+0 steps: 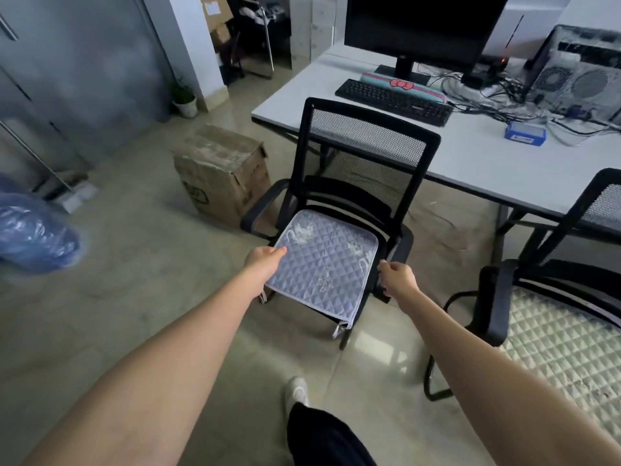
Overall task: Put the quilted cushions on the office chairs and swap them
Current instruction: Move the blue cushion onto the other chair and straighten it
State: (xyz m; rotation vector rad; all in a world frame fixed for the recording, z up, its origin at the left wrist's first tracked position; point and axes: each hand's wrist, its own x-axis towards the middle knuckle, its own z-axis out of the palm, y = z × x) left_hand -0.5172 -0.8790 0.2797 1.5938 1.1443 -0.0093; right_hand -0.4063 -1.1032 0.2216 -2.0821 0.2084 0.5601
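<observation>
A lilac quilted cushion (324, 264) lies flat on the seat of a black mesh office chair (366, 142) in the middle of the view. My left hand (265, 260) rests at the cushion's left edge, fingers touching its corner. My right hand (398, 275) is at the cushion's right side, next to the chair's armrest, fingers curled and apart from the fabric. A second black office chair (605, 200) at the right carries a pale green quilted cushion (564, 344), partly cut off by the frame edge.
A white desk (487, 163) behind the chairs holds a monitor (420, 25), keyboard (393, 100), computer tower (584, 72), cables and a blue box (525, 133). A cardboard box (221, 169) stands on the floor left of the chair. A blue plastic bag (33, 230) lies far left.
</observation>
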